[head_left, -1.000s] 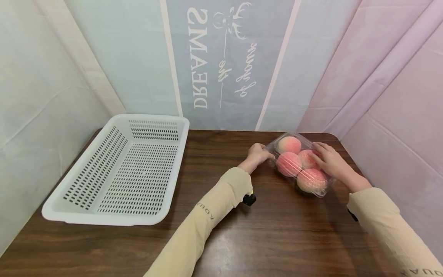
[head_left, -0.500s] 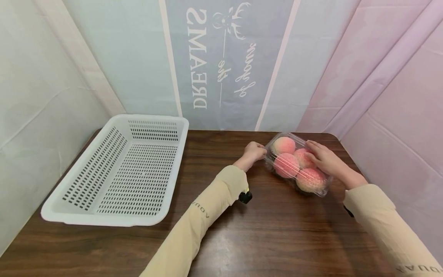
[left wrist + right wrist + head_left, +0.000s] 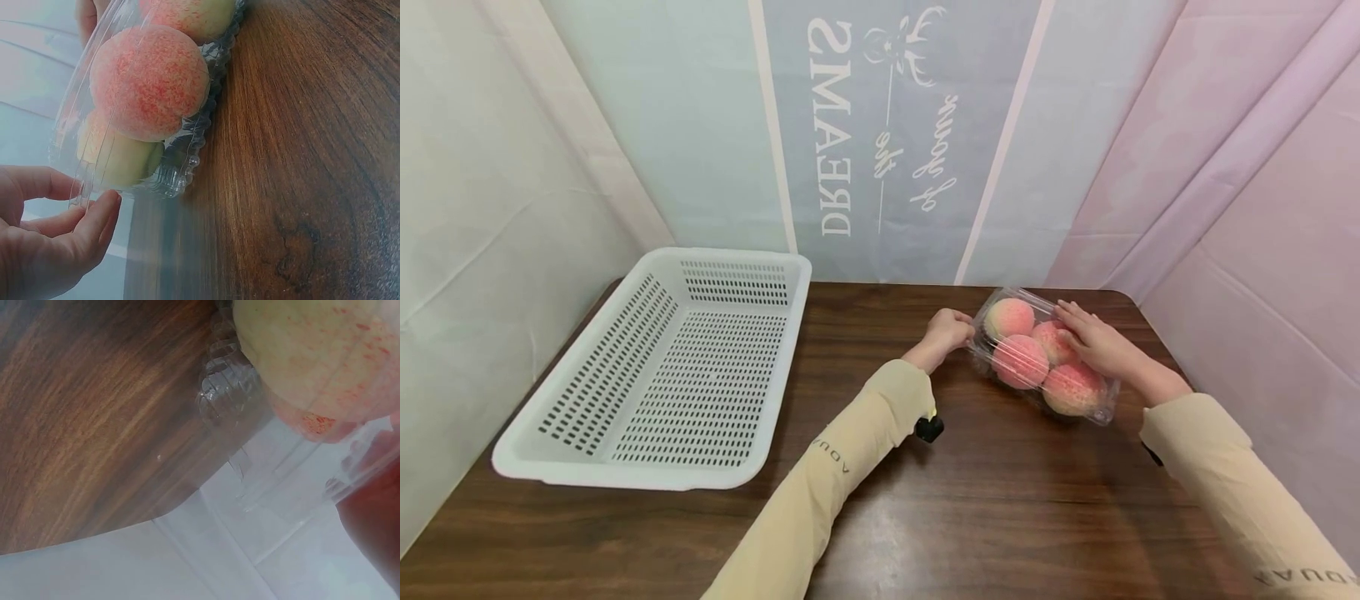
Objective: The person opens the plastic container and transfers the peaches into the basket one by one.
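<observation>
Several pink and pale-yellow peaches (image 3: 1021, 362) lie inside a clear plastic clamshell box (image 3: 1103, 413) at the back right of the table. My left hand (image 3: 947, 330) is at the box's left end. In the left wrist view, thumb and fingers of the left hand (image 3: 53, 240) pinch a thin clear edge of the box, beside a large peach (image 3: 150, 84). My right hand (image 3: 1096, 343) rests on the box's right side with its fingers stretched over the lid. The right wrist view catches only a blurred part of the right hand (image 3: 375, 506) behind the plastic.
A white perforated plastic basket (image 3: 647, 477) stands on the left of the brown wooden table (image 3: 970, 517). Cloth walls (image 3: 880, 250) close off the back and both sides. The box lies near the table's back right corner.
The box with the peaches has shifted slightly left, and both hands have moved left with it. The right hand now lies flatter over the lid. The basket has stayed put.
</observation>
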Available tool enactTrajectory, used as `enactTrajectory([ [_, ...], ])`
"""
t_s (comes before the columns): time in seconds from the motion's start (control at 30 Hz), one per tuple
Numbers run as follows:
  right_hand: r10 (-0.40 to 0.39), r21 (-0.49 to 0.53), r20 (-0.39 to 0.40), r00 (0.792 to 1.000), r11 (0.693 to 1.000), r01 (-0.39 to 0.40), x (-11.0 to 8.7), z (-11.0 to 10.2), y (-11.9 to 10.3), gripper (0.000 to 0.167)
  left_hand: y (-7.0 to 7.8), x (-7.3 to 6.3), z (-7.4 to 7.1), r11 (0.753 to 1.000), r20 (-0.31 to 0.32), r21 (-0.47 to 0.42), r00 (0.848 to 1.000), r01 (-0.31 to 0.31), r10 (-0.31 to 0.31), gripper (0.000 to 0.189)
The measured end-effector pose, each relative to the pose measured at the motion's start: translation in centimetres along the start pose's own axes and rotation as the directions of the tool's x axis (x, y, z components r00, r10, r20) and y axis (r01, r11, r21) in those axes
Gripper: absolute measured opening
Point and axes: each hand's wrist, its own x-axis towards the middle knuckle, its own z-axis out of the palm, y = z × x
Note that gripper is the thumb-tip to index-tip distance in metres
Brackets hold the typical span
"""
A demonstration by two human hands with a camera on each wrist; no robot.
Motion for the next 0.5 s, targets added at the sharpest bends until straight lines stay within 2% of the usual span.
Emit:
enactTrajectory([
  [0.2,0.002,-0.019,0.016,1.000,1.000,-0.002,0.1,-0.3,-0.3,0.049,-0.1,0.0,-0.2,1.000,0.000,-0.016,1.000,-0.008,0.008,0.024],
  [0.43,-0.045,-0.118,-0.083,0.996,0.992,0.035,-0.3,-0.3,-1.1,0.042,-0.2,-0.2,-0.2,0.998,0.015,-0.031,0.999,-0.046,0.047,0.023],
  [0.5,-0.036,-0.120,-0.104,0.994,0.993,0.023,-0.4,-0.4,-1.3,0.039,-0.2,-0.2,-0.3,0.998,0.015,-0.035,0.999,-0.051,0.051,0.023],
])
